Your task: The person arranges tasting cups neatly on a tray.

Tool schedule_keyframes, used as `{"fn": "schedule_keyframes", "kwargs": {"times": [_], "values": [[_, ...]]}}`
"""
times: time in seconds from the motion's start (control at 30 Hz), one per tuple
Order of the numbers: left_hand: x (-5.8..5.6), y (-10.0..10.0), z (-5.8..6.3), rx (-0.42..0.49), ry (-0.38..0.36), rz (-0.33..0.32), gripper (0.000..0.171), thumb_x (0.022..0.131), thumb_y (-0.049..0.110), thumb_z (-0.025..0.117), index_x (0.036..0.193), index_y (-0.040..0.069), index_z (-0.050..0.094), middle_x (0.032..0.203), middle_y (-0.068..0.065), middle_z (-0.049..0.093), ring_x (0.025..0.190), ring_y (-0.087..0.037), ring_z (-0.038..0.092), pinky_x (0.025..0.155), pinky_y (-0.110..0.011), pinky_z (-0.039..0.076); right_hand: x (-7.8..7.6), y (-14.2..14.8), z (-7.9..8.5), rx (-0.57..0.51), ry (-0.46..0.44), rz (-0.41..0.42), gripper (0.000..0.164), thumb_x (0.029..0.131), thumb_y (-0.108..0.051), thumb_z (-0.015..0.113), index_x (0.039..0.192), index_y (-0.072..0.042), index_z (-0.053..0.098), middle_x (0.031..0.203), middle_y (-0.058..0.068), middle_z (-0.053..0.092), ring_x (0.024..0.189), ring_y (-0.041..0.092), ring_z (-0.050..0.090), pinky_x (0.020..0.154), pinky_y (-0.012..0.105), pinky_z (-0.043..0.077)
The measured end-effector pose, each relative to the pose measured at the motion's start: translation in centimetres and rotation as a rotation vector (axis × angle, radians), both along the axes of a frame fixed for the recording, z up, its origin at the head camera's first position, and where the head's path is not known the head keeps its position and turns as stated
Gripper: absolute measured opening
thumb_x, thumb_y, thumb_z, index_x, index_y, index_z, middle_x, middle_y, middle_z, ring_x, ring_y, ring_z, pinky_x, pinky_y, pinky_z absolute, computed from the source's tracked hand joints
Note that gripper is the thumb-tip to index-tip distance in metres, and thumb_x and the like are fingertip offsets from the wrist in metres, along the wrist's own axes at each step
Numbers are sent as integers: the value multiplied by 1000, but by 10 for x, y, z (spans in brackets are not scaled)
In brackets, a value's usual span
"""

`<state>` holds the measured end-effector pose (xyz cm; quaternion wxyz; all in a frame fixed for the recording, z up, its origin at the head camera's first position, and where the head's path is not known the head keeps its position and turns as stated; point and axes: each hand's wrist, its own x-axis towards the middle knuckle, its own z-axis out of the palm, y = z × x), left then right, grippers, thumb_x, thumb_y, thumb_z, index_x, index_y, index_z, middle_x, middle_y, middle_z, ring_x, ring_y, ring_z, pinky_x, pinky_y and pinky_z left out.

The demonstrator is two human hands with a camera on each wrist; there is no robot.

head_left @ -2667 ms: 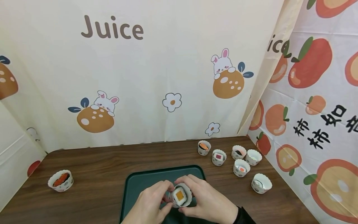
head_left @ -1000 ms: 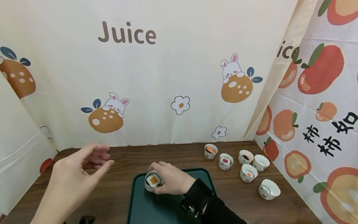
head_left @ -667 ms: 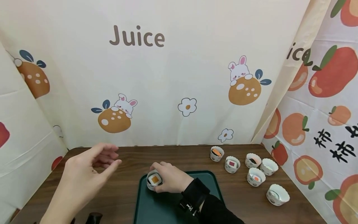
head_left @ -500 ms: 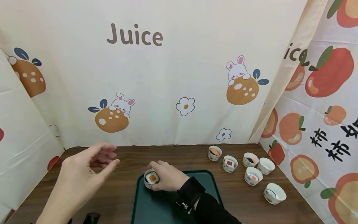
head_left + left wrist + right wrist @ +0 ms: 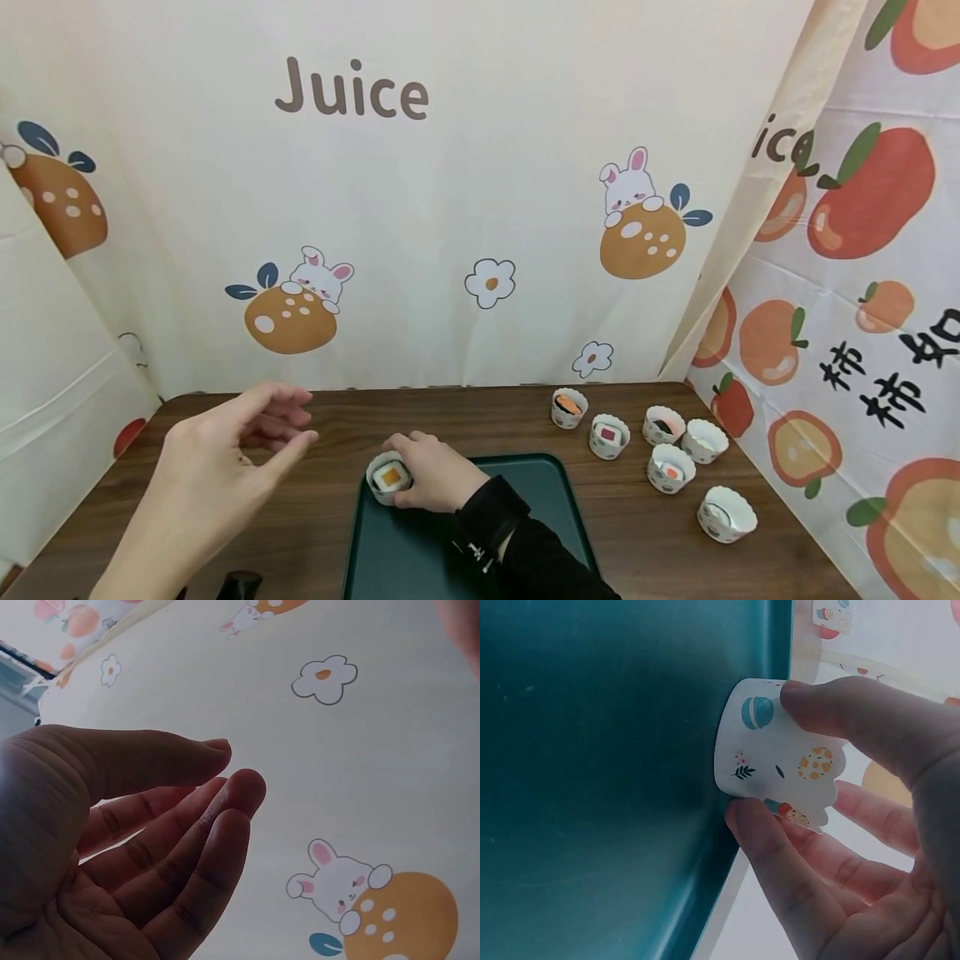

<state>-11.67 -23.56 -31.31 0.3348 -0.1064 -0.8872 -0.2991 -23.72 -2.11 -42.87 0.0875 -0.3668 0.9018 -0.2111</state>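
Observation:
A white patterned paper cup (image 5: 784,761) stands at the far left corner of the dark green tray (image 5: 525,533). Inside the cup sits a sushi roll (image 5: 391,477) with white rice and a square yellow centre. My right hand (image 5: 438,475) grips the cup from its right side, thumb and fingers on opposite walls, as the right wrist view shows. Off to the left, my left hand (image 5: 225,475) hovers with relaxed, slightly bent fingers and holds nothing. In the left wrist view its thumb is apart from the fingers.
Several paper cups with sushi stand right of the tray, among them one with an orange-topped piece (image 5: 569,408) and one with a red-centred roll (image 5: 609,437). Nearest is another cup (image 5: 726,515). A black object (image 5: 240,585) shows at the bottom edge. Printed curtains border the table.
Both hands held the cup over the tray's middle; now only my right hand has it, at the far left corner. My left hand has let go and moved left, where a cup was visible.

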Motion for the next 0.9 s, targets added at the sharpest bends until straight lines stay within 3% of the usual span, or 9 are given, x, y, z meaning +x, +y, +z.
{"fn": "schedule_keyframes", "kwargs": {"times": [0.4,0.57,0.9], "values": [[-2,1,-2,-6,-10,10,39,78,-2,90,106,20,75,86,6,78,75,13,64,62,-7,47,1,2,-1,-24,3,2,63,92,-25,88,147,-16,59,131,5,68,105,7,65,84,18,54],[-3,1,-2,-6,-24,10,39,78,-2,91,106,20,75,87,10,76,74,11,64,63,-6,48,1,2,-1,-30,12,2,63,91,-26,89,146,-16,59,130,4,68,106,7,65,86,18,55],[-7,-1,-5,-26,-73,2,37,80,4,93,109,19,75,89,9,76,74,8,64,66,-6,50,1,15,7,-43,10,5,63,93,-31,87,148,-18,58,136,3,68,112,8,67,90,21,56]]}}
